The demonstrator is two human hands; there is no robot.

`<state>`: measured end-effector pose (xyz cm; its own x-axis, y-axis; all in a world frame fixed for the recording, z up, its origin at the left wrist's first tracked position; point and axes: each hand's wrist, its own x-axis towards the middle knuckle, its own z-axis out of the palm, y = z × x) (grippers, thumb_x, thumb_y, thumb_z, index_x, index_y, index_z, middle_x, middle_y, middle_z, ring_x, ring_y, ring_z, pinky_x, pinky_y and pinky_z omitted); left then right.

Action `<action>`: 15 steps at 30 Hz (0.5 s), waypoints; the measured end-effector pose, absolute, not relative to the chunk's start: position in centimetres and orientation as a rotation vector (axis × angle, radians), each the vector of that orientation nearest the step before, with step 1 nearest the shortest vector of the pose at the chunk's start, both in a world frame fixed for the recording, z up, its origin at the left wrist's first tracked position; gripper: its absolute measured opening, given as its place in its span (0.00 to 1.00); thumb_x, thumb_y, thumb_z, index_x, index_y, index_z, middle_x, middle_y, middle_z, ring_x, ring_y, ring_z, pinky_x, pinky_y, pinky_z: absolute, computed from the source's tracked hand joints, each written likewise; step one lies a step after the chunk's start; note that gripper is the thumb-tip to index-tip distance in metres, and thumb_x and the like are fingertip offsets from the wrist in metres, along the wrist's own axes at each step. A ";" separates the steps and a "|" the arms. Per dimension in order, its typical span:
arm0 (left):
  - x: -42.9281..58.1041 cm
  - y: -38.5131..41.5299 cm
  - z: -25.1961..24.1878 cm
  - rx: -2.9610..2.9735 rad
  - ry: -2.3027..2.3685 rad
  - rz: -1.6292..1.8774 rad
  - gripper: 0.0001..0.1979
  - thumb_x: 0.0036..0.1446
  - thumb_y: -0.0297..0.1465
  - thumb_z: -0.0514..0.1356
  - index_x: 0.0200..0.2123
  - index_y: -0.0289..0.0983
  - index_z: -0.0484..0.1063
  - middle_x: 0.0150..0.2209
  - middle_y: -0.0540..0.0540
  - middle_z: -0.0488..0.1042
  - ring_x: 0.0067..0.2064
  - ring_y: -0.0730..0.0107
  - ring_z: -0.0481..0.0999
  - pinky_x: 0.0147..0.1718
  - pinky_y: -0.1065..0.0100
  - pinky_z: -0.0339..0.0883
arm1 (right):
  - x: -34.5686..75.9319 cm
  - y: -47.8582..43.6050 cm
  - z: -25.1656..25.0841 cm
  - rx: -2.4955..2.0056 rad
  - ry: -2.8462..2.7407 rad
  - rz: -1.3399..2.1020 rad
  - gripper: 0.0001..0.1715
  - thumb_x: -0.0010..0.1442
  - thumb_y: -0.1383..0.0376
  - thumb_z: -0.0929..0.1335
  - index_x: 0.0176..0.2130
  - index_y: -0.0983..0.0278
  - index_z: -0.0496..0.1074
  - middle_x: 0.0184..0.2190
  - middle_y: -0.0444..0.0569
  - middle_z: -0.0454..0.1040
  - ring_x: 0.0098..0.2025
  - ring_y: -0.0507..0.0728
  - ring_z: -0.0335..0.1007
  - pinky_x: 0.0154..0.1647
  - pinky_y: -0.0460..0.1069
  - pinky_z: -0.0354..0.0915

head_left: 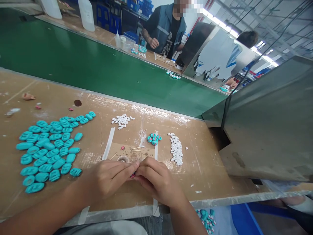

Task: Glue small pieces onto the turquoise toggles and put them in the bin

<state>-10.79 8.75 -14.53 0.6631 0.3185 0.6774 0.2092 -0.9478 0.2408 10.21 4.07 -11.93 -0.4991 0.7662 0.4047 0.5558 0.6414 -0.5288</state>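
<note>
My left hand [111, 176] and my right hand [157, 178] meet at the fingertips over the front of the table. Both are closed, pinching a small pink piece [132, 176] between them; the fingers cover most of it, so its kind cannot be made out. Just beyond my fingers sit a small round dish [123, 159], some thin wooden sticks [138, 148] and a pink bit [122, 148]. A cluster of teal pieces with pink and white parts [154, 138] lies farther off. Many plain teal oval pieces [49, 147] spread to the left of my hands.
Small white parts lie in one pile [122, 120] at the back and another [176, 150] at right. A green conveyor belt [97, 68] runs behind the table. A metal housing [269, 130] stands at right. Across the belt is a person [163, 29]. A blue bin [244, 218] sits below.
</note>
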 end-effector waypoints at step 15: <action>-11.6 7.0 -11.9 2.579 0.489 1.000 0.21 0.70 0.29 0.52 0.64 0.43 0.61 0.36 0.47 0.83 0.35 0.68 0.83 0.37 0.72 0.79 | 9.2 2.8 -9.9 -0.967 -1.863 0.726 0.16 0.63 0.62 0.70 0.50 0.62 0.66 0.40 0.52 0.72 0.42 0.55 0.71 0.42 0.48 0.70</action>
<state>-11.61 7.01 -11.89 0.6944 0.4269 0.5793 0.1942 -0.8863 0.4204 9.22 2.84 -9.89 -0.3013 0.8463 0.4394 0.3259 0.5245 -0.7866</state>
